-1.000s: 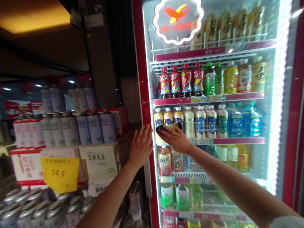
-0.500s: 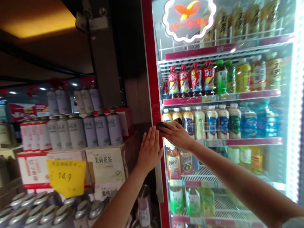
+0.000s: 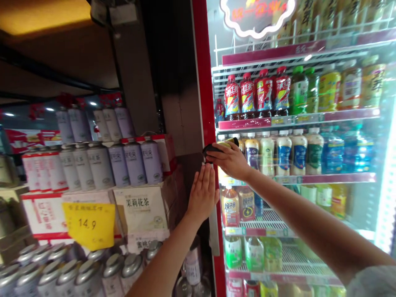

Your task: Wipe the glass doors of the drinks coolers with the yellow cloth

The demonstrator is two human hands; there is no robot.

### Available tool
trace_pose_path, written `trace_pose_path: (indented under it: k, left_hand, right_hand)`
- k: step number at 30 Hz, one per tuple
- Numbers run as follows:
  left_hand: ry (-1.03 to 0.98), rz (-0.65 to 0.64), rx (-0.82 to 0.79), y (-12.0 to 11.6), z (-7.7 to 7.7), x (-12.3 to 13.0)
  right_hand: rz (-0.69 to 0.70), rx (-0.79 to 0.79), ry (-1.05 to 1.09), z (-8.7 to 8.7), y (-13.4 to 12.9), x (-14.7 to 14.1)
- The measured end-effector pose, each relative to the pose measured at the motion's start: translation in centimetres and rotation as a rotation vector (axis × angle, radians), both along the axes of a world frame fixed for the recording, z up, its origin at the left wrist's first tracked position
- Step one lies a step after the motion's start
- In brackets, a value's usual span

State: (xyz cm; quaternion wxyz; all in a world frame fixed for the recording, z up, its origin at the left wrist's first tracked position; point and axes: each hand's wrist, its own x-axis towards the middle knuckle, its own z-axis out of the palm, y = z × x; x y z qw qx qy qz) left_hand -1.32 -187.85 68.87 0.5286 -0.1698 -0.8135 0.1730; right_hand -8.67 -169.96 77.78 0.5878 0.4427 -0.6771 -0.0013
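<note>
My right hand is closed around a dark elongated tool with a yellow-green part, whose exact kind I cannot make out. The tool lies nearly level against the red door frame of a drinks fridge. Just below it, my left hand rests flat at the same frame, fingers stretched upward and side by side. A small pale piece shows between the left fingertips and the tool. Behind the glass near my right hand stand white-capped bottles.
Lit fridge shelves with several bottles, including red-labelled ones, fill the right side. At left, grey and lilac canisters stand on boxes beside a yellow price sign. The metal door handle is below my hands.
The view has shifted, so the fridge appears farther right and higher. My right hand has risen slightly along the frame with the tool, leaving a small gap above my left fingertips.
</note>
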Motion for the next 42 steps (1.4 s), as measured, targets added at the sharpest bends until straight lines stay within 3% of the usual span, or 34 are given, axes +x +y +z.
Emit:
trace_pose_path:
  k: [2,4,6,9,12,15,20,24,27,30,33,38,42]
  left_hand:
    - [-0.001,-0.008,0.006,0.2,0.1,0.1]
    - [-0.014,-0.015,0.006,0.3,0.2,0.2]
    - [-0.032,-0.019,0.005,0.2,0.2,0.3]
    - [-0.047,-0.021,0.007,0.1,0.2,0.4]
    - [-0.042,-0.015,0.008,0.0,0.2,0.3]
    - [-0.041,-0.001,0.017,0.1,0.1,0.4]
    - [-0.082,0.026,0.031,0.3,-0.3,1.1]
    - [-0.101,0.022,0.028,-0.3,-1.5,2.1]
    - [-0.092,0.001,0.038,-0.8,-2.6,2.9]
    - [-0.067,-0.016,0.079,-1.2,-3.1,3.8]
    - [-0.020,-0.041,0.139,-1.3,-2.6,4.5]
    - [-0.014,-0.115,0.197,-1.2,0.9,4.5]
    - [-0.118,-0.150,0.098,-1.1,2.9,3.2]
  right_hand:
    - [0.024,0.114,0.012,-1.4,0.8,0.1]
    - [0.026,0.191,0.010,-1.0,1.2,0.1]
    - [-0.003,0.198,0.007,1.0,1.1,0.0]
    - [-0.072,0.076,0.006,4.9,0.4,-0.2]
    - [-0.092,-0.006,0.003,6.2,-0.1,-0.1]
    - [-0.071,0.060,-0.008,4.2,0.3,0.2]
    - [-0.067,0.150,-0.064,-2.6,2.9,1.3]
    - [-0.063,0.007,-0.136,-7.7,4.6,2.2]
    - [0.055,-0.223,-0.219,-9.9,4.2,3.1]
    - [0.233,-0.449,-0.307,-10.3,2.3,4.5]
    - [0.338,-0.473,-0.303,-9.2,-0.3,5.9]
    - [0.269,-0.462,-0.229,-7.3,-3.6,6.3]
    - [0.250,-0.583,-0.281,-7.5,-4.2,5.6]
